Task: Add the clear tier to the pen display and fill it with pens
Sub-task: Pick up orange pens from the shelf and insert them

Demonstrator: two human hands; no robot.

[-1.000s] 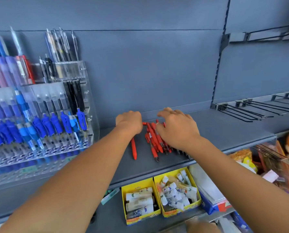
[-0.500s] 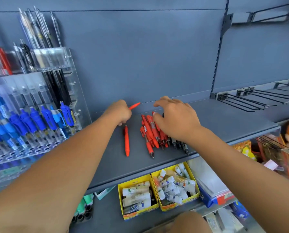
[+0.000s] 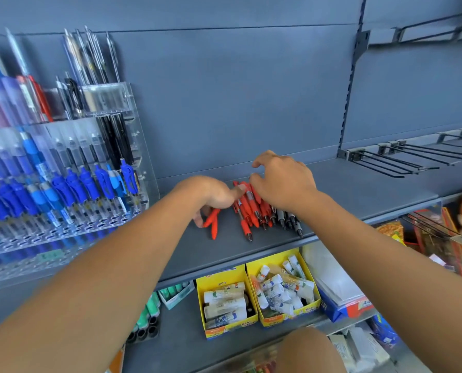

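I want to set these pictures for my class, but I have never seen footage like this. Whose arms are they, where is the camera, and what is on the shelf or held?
There is no machine. A person works bare-handed, and a camera worn on their head looks down at both arms. On the shelf lies a pile of red pens, with a few grey pens beside it. The left hand holds a red pen. The right hand curls over the pile, but whether it grips one is unclear. The clear display stands to the left.
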